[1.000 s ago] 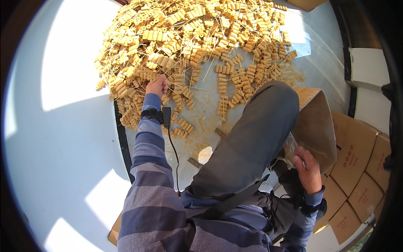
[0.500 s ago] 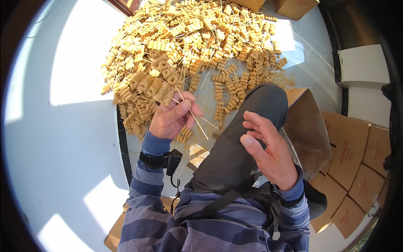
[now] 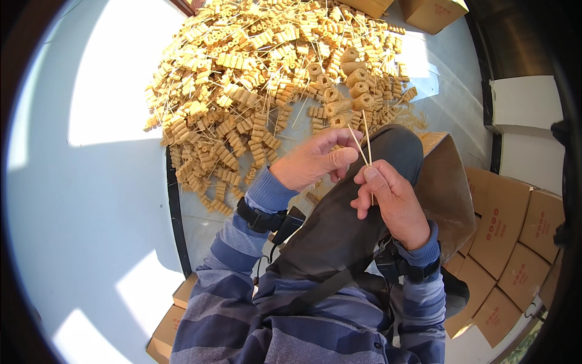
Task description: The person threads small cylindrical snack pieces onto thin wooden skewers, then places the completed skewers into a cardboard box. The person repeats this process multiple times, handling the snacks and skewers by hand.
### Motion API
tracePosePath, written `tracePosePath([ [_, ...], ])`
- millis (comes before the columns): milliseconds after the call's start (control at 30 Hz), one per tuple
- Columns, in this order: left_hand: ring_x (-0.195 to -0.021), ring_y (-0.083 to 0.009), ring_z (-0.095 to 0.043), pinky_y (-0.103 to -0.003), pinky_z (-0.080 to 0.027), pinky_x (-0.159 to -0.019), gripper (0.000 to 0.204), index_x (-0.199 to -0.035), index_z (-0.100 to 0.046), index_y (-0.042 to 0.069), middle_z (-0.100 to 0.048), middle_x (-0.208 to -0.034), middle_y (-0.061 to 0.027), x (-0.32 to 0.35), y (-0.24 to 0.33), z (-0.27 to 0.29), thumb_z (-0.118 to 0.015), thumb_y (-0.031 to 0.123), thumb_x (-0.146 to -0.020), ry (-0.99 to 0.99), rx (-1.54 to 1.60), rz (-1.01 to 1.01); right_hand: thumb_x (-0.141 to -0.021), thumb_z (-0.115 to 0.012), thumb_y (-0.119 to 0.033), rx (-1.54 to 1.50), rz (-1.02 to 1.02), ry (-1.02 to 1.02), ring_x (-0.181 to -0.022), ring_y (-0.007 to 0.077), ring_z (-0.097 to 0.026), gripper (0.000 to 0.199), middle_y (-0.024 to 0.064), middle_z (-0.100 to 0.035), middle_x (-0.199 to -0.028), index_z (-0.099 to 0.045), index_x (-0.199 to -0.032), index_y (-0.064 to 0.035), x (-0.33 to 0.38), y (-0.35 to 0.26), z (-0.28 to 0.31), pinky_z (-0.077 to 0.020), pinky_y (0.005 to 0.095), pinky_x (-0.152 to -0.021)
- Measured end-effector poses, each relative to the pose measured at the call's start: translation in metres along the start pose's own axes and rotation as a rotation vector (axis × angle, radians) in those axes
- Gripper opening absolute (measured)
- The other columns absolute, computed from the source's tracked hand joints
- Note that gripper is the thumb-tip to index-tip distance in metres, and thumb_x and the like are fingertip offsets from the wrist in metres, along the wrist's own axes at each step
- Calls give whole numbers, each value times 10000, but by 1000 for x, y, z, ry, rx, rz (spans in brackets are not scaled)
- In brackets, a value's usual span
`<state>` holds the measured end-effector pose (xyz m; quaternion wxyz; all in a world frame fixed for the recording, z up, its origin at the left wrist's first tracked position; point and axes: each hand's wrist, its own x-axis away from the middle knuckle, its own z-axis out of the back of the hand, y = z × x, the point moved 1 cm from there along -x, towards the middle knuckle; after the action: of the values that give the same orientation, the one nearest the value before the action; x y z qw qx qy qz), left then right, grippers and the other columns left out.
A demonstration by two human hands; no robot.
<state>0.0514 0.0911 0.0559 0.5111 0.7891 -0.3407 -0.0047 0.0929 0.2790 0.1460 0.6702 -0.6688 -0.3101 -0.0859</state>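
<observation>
Tan-yellow skewered snack rolls (image 3: 260, 79) heaped on pale floor sheet (image 3: 79, 200), upper centre of head view; thin bamboo sticks jutting from heap in all directions.

Left hand (image 3: 312, 161) raised over bent knee, fingers curled, thumb and forefinger pinched on 2 thin bamboo skewers (image 3: 364, 142). Skewers angled upward, tips spreading toward heap, lower ends meeting between both hands.

Right hand (image 3: 391, 203) just beside left, nearly touching; thumb pressed against same skewers at lower ends, remaining fingers loosely folded. Whether skewers held fully by both hands or mainly by left: cannot tell.

Dark trouser knee (image 3: 357, 212) directly under both hands. Black wrist strap (image 3: 260, 218) on left forearm, cable trailing down; similar black strap on right wrist. Striped blue-grey sleeves on both arms.

Brown paper bag (image 3: 448, 188) right of knee, touching it. Stacked cardboard boxes (image 3: 509, 242) at right edge; 2 more boxes at top edge beyond heap, another at lower left beside sleeve.
</observation>
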Motion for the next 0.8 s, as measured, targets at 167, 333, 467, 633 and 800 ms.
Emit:
tracePosePath([
  [167, -869, -167, -645, -310, -538, -756, 751, -1450, -390, -40, -643, -1159, -164, -48, -57, 126, -740, 338, -904, 721, -651, 214, -1104, -389, -301, -420, -21, 152, -612, 136, -610, 308, 35, -574, -697, -533, -1069, -31, 11, 15, 19, -578, 332, -755],
  [333, -1109, -394, -654, -451, -527, -947, 779, -1406, -389, -82, -646, -1210, -291, -104, -87, 202, -725, 368, -867, 989, -1067, 338, -1106, -376, -316, -429, -38, 132, -574, 146, -601, 318, 43, -572, -667, -521, -1076, -35, 8, 25, 25, -585, 348, -718],
  [467, -916, -373, -705, -426, -568, -831, 513, -1182, -593, -78, -708, -1009, -238, -137, -104, 239, -653, 355, -913, 951, -1148, 450, -1104, -377, -330, -417, -69, 129, -529, 155, -592, 329, 52, -577, -648, -518, -1067, -35, 2, 26, 26, -587, 360, -679],
  [633, -534, -231, -679, -346, -565, -555, 337, -973, -682, -34, -711, -701, -148, -155, -118, 260, -590, 290, -950, 878, -666, 619, -1105, -378, -295, -454, -78, 93, -570, 140, -589, 317, 54, -565, -700, -507, -1088, -7, -1, 24, 31, -585, 336, -707],
  [800, -505, -164, -619, -317, -495, -474, 368, -888, -669, 30, -633, -617, -62, -118, -98, 225, -568, 376, -965, 720, -775, 465, -1104, -378, -294, -453, -91, 114, -545, 143, -588, 307, 53, -561, -686, -506, -1104, -15, -3, 23, 30, -584, 342, -679],
])
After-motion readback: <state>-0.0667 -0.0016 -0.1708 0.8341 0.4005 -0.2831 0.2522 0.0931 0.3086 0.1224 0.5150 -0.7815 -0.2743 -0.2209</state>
